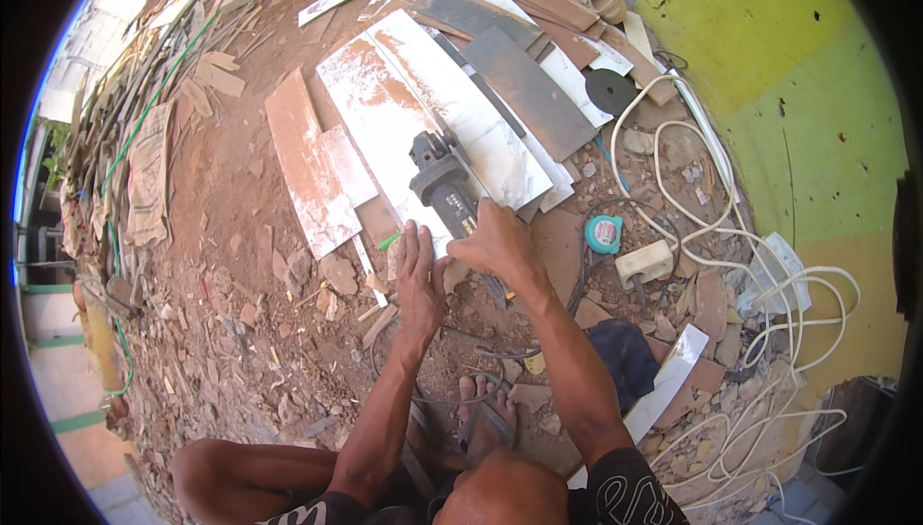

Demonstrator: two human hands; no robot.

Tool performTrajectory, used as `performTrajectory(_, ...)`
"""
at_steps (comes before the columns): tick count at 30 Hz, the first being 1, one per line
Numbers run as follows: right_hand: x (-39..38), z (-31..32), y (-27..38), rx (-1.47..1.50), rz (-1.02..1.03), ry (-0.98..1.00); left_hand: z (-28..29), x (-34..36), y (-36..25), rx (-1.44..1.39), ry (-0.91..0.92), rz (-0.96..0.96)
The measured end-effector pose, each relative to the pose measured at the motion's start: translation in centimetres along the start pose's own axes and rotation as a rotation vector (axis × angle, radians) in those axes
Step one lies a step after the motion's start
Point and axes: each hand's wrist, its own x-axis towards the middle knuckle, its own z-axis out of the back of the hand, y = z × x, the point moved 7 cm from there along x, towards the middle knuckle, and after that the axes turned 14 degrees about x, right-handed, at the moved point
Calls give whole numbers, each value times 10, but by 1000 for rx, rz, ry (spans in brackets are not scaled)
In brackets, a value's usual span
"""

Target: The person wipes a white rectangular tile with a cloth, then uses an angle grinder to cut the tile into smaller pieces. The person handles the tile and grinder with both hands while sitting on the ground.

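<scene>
Grinder [445,188] sits on the white tile [481,119], our right hand [498,244] wrapped around its body; our left hand [418,270], straight-fingered, is beside the tile's near edge. We seem to be cutting, so the next move likely calls for steady guiding. Rightward lie a tape measure [604,234] and socket block [644,264].

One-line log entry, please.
Right hand: holds grinder; left hand: by near edge of white tile; grinder: over tile; tape measure: at right
</scene>
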Motion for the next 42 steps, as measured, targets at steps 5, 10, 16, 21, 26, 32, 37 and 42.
performTrajectory(5,-3,0,-1,6,22,-11,0,0,1,1,-4,-2)
performTrajectory(10,0,-3,-9,-10,42,-37,-1,0,2,-10,-6,7)
performTrajectory(16,1,-6,-17,-5,20,-46,-2,-1,2,-6,3,6)
performTrajectory(21,-6,-5,-13,-7,28,-42,-1,-1,3,-6,-3,5)
performTrajectory(26,-11,0,-13,-1,13,-25,0,-1,1,-9,-6,12)
performTrajectory(32,-19,1,-18,36,30,-36,0,-1,-1,-1,-39,-2)
performTrajectory(37,-25,1,-22,85,20,-36,-3,-1,2,-10,-48,-1)
performTrajectory(42,-33,-2,-31,87,18,-22,1,-8,1,-4,-37,0)
